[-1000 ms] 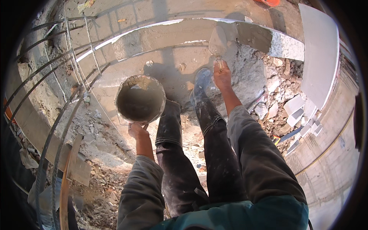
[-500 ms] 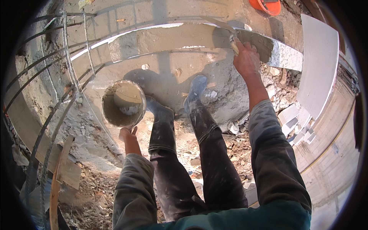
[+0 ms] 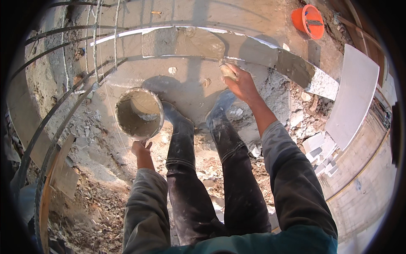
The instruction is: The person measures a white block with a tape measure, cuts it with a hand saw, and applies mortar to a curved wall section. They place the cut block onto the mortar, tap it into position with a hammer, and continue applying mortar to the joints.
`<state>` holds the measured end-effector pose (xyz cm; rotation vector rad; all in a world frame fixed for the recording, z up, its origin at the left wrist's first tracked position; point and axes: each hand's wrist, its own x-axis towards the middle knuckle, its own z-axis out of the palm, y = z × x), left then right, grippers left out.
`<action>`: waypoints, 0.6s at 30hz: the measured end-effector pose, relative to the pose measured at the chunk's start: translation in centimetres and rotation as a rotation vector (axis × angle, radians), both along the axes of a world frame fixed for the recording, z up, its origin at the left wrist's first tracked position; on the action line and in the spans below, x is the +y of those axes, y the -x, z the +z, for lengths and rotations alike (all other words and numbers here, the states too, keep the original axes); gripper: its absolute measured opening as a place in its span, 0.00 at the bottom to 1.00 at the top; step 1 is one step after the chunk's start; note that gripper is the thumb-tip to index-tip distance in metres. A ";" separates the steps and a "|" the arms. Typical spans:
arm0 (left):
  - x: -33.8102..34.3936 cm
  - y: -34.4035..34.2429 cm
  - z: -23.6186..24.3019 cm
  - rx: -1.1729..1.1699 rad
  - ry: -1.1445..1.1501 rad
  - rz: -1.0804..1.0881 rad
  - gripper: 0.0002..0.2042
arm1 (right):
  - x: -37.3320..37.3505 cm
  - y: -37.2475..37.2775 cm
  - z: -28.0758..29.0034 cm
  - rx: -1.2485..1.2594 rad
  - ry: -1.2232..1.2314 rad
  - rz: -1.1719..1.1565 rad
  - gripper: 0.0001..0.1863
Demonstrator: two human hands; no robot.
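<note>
My right hand (image 3: 243, 84) is closed around the pale handle of a trowel (image 3: 229, 73), just on the near side of a long, low wall of blocks (image 3: 323, 82). The trowel's blade is hard to tell from the grey mortar (image 3: 182, 42) spread along the wall's top. Fresh, darker mortar (image 3: 292, 67) lies further right, beside a bare white stretch. At the lower rim of a round bucket (image 3: 160, 122), my left hand (image 3: 142, 149) grips the edge. Wet grey mortar coats the bucket's inside and lies in its bottom.
Steel reinforcing bars (image 3: 59, 114) rise on the left near wooden boards (image 3: 63, 169). An orange bucket (image 3: 299, 20) with a tool inside stands far right. A large pale panel (image 3: 353, 93) leans beside white block offcuts (image 3: 319, 148). Rubble surrounds my boots (image 3: 179, 122).
My right hand with the trowel has moved left and nearer to me along the wall. My left hand stays at the bucket's rim. The view has shifted slightly, showing more of the orange bucket.
</note>
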<state>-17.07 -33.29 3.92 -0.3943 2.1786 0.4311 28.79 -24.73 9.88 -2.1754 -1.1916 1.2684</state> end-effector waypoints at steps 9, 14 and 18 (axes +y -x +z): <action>0.0 0.4 1.4 0.117 -0.004 -0.036 0.25 | 0.4 9.1 0.5 0.656 0.178 -0.721 0.24; -0.2 -0.3 2.9 0.162 0.009 -0.094 0.21 | -0.9 12.5 -2.1 -0.086 -0.247 -0.059 0.26; 0.8 -4.0 5.0 0.237 0.160 -0.150 0.22 | -9.0 2.6 -3.1 -0.017 -0.103 -0.567 0.20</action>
